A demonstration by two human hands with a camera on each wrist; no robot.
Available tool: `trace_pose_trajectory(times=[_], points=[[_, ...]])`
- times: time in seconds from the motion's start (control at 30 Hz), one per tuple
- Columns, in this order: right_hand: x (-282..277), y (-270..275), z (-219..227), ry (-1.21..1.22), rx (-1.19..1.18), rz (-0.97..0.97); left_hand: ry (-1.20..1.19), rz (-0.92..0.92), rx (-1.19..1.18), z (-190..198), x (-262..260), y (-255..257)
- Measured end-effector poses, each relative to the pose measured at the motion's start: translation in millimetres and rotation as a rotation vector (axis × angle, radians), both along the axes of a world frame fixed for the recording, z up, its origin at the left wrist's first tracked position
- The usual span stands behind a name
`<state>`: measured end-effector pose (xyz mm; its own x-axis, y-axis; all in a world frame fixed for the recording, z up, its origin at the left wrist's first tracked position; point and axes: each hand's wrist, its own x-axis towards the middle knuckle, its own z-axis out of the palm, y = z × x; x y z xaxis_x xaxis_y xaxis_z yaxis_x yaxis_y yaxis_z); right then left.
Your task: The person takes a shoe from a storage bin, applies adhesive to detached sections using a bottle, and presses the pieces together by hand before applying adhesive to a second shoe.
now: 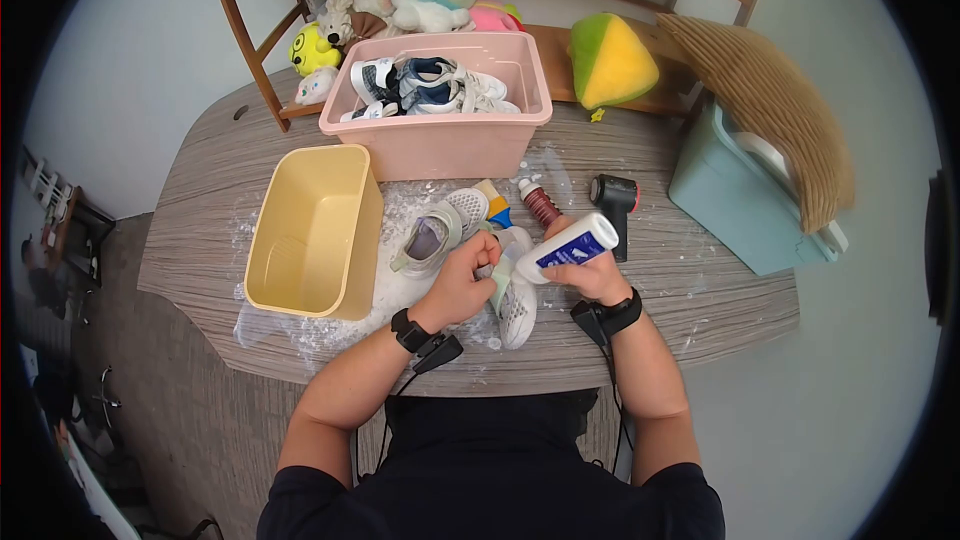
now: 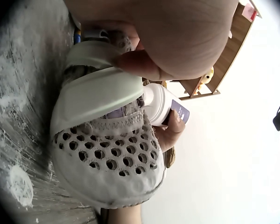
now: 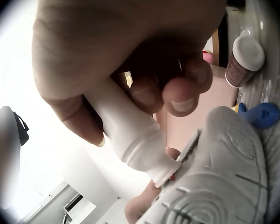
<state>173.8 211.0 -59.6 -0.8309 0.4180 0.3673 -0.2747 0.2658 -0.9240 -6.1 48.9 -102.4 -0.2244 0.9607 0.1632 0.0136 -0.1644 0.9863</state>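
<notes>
My left hand (image 1: 462, 285) grips a pale grey shoe (image 1: 517, 312) with a perforated toe and a light green strap (image 2: 100, 95); the thumb lies on the strap. In my right hand (image 1: 597, 278) is a white squeeze bottle (image 1: 572, 245) with a blue label, tilted downward. In the right wrist view the bottle's nozzle (image 3: 165, 172) is right at the shoe's opening, and the sole (image 3: 214, 186) faces the camera. The matching shoe (image 1: 428, 242) lies on the table beyond my left hand.
White powdery smears surround a yellow bin (image 1: 365, 230) on the left. Behind stands a pink bin (image 1: 440, 150) of shoes. A brush (image 1: 497, 208), brown bottle (image 1: 540, 202) and black handheld device (image 1: 616, 205) lie past my hands. A blue-green bin (image 1: 735, 195) with a brown cushion stands right.
</notes>
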Motion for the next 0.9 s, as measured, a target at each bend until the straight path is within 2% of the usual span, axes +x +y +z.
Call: trace_pose_trajectory(times=[0.03,0.07,0.1,0.2,0.3,0.37,0.43,0.5,0.57,0.63,0.8,0.9], points=[[-1,-3,-1,-0.019,-0.031,-0.046,-0.011,-0.011,-0.034,1,-2,-1],[-3,-1,-4,-0.014,0.085,-0.11,-0.023,-0.023,-0.066,2,-2,-2],[-2,-1,-4,-0.012,0.085,-0.106,-0.022,-0.019,-0.065,1,-1,-2],[0,2,-2,-0.058,-0.024,-0.129,0.026,0.003,0.013,-4,-1,1],[1,4,-3,0.064,0.077,0.148,0.027,0.012,-0.008,-7,-1,0],[0,-2,0,0.031,0.016,0.127,0.001,0.014,0.015,-6,-2,1],[-1,-5,5,-0.058,-0.032,-0.095,-0.015,0.003,-0.014,-4,-4,1],[3,-2,-1,-0.112,-0.113,-0.09,-0.04,-0.005,-0.052,-3,-1,-2],[4,-1,2,-0.077,-0.038,-0.02,-0.042,-0.023,-0.014,2,0,-1],[1,6,-3,0.01,0.019,0.15,-0.018,0.003,0.007,-1,-1,2],[-2,-1,-3,-0.105,-0.105,-0.117,-0.028,-0.015,-0.038,-3,-3,0],[-2,-3,-2,-0.005,0.025,-0.1,-0.031,0.0,-0.018,-5,-4,2]])
